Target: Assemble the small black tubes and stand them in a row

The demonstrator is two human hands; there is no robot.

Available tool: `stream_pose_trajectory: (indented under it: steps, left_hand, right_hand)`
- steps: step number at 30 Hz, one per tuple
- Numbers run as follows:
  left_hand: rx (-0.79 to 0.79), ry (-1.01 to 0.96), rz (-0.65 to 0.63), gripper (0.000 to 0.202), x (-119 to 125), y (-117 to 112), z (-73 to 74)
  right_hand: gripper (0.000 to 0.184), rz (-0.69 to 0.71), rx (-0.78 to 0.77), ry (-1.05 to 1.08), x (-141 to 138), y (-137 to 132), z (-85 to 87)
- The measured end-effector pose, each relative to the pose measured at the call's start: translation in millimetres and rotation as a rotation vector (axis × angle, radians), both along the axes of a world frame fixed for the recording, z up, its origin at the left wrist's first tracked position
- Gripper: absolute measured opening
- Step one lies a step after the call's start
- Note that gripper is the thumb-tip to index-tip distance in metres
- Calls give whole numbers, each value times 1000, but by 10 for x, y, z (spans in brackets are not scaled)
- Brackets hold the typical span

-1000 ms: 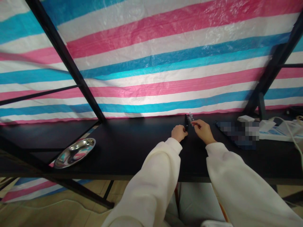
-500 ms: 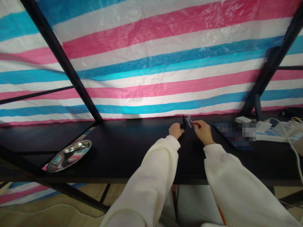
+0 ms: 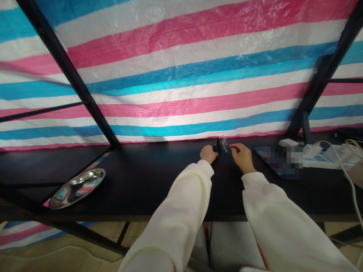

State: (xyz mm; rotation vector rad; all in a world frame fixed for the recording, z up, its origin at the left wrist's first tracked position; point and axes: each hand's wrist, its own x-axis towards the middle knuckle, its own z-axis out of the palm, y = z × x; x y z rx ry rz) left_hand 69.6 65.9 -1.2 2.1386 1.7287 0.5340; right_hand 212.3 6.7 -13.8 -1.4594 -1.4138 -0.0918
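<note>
My left hand [image 3: 209, 154] is closed on a small black upright thing [image 3: 218, 145] near the back of the dark table; its kind is too small to tell. Just right of that stands a cluster of small pale grey beads or knobs [image 3: 224, 144], close against the black thing; I cannot tell whether the two are joined. My right hand [image 3: 242, 156] faces the cluster from the right, a small gap away, thumb and forefinger pinched together. Whatever is between those fingertips, if anything, is too small to make out.
An oval shiny metal dish [image 3: 98, 184] lies at the left on the black tabletop [image 3: 141, 189]. To the right are a phone [image 3: 262, 156], a white power strip [image 3: 323, 162] with cables, and a white plug [image 3: 288, 142]. Black frame bars and a striped sheet [image 3: 181, 90] stand behind.
The view has shifted slightly, so most things sit a little further left. Both hands keep nearly the same pose, with the right fingertips slightly farther from the pale cluster.
</note>
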Motion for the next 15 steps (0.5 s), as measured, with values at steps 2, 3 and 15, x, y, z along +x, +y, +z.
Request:
stream_pose_trajectory:
  steps: [2,3,15]
  left_hand:
    - [-8,-6,7,28,-1,10,0]
    - [-12,-9,9,29,-3,14,1]
    - [89,217,-213,21,-160,-205,206]
  right_hand:
    - [25,1,8,-8,-4,-3,2]
    - [25,1,14,-13,-6,-5,4]
    - [24,-10,48,9,37,18,-17]
